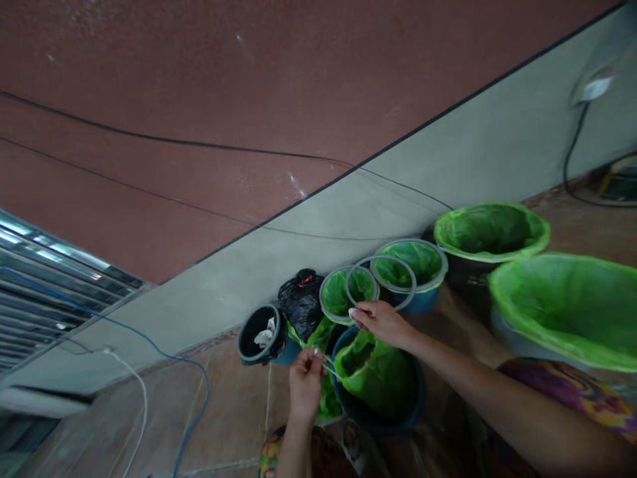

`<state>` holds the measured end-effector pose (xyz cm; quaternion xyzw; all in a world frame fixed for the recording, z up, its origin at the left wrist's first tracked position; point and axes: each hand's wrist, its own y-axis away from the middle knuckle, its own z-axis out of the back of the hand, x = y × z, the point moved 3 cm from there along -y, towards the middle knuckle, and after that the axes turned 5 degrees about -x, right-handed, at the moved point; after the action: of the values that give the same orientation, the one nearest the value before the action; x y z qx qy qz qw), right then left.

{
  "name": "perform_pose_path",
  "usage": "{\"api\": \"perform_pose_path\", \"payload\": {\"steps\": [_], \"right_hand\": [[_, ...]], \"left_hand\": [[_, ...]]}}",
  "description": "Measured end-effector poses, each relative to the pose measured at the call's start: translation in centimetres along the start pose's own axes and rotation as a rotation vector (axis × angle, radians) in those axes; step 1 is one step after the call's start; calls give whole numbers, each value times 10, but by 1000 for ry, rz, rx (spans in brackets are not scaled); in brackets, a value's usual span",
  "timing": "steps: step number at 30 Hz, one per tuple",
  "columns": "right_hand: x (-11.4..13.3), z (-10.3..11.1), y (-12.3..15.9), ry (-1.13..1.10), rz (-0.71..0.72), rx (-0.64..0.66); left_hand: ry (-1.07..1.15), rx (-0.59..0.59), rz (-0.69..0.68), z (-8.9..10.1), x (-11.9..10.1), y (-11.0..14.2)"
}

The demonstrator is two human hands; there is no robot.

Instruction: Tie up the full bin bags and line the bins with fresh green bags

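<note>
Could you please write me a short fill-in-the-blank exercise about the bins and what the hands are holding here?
1. The right hand holds a grey ____ above the bins.
2. The liners in the row of bins are ____ in colour.
3. The tied bag by the wall is ____.
4. The left hand is beside the ____ bin.

Missing words: ring; green; black; blue

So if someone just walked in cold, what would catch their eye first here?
Most likely the row of bins lined with bright green bags along the grey wall at right. Next, the two hands at centre bottom: the right hand holds a grey ring over the bins, and the left hand pinches something thin beside a blue bin with a loose green liner. A knotted black bag sits at the row's left end.
</note>
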<state>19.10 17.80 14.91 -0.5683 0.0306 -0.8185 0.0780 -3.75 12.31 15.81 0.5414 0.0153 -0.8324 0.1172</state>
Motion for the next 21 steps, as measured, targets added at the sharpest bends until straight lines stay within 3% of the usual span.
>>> {"api": "perform_pose_path", "payload": {"steps": [6,10,15,18,21], "right_hand": [[8,2,3,175,10,-61],[12,-12,8,70,31,44],[4,-51,19,17,48,245],[-2,-68,22,-33,2,285],[-9,-70,18,-122,-78,291]], "left_hand": [[-75,115,-71,-6,-16,-8],[-73,143,-101,-18,-29,-15],[-159,229,-249,-37,-45,-25],[-160,165,-280,-45,-41,-34],[31,135,-189,-53,-23,-41]]}}
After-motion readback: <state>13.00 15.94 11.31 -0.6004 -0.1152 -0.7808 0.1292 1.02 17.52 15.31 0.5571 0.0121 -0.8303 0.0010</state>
